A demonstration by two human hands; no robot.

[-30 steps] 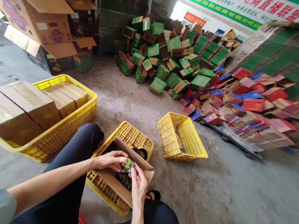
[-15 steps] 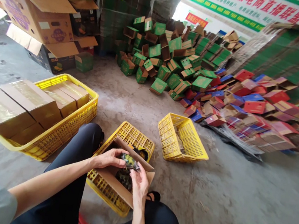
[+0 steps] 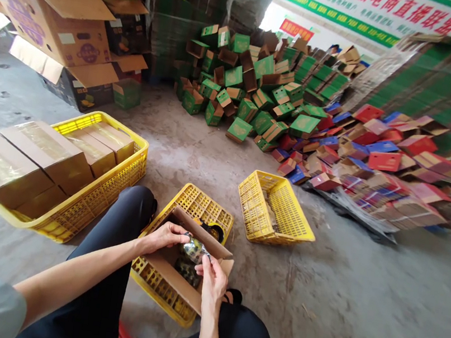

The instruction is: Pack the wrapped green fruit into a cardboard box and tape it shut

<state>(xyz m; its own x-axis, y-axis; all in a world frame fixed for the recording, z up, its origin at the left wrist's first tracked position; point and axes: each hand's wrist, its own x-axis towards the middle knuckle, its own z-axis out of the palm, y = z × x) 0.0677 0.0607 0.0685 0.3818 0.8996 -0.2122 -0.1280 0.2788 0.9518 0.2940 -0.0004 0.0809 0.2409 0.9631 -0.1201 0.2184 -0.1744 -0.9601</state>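
Between my two hands is a small plastic-wrapped bundle, shiny, with green, yellow and dark patches. What the wrap contains is too unclear to name. My left hand pinches its left end, and the fingers of my right hand close on its right end. Right below is an open cardboard box with its flaps spread. Similar dark, mottled bundles lie inside it, partly hidden by my hands. The box rests on a yellow plastic crate whose perforated face is up. A black-and-yellow object sits behind the box.
To the left, a long yellow crate holds several taped cartons. Another yellow crate stands to the right. Farther back are heaps of green boxes and red-and-blue boxes, with big open cartons at the back left.
My hands have drawn slightly apart, pulling on the ends of the bundle. It now hangs a little lower and shows more shine. The crates and boxes have stayed put.
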